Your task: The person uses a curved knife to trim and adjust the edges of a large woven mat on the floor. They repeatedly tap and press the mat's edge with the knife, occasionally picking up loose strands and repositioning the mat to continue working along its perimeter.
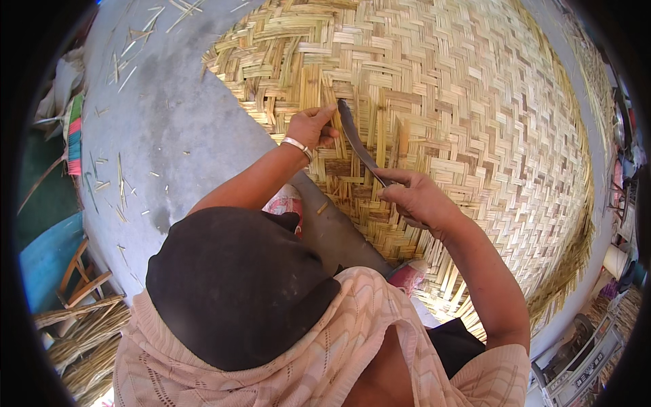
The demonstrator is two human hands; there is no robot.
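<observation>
A large woven mat (pixel 468 102) of pale split-bamboo strips lies before me. Over its near left part, my right hand (pixel 417 198) is closed round the near end of a curved, dark-bladed knife (pixel 355 138). Its handle is mostly hidden by the fingers. The blade slants away to the left, and its tip reaches close to my left hand (pixel 314 127), which wears a pale bangle. The left thumb and fingers are pinched at the end of a bamboo strip (pixel 328 89) that stands out from the weave; how firmly it is gripped cannot be seen.
Grey floor (pixel 183 108) with scattered bamboo slivers lies to the left. A dark cloth-covered shape (pixel 237 285) and a pink shawl (pixel 380 305) fill the near middle. Bundled strips (pixel 95 339) and a wooden frame (pixel 85 285) are at lower left. Loose strip ends fringe the mat's right edge.
</observation>
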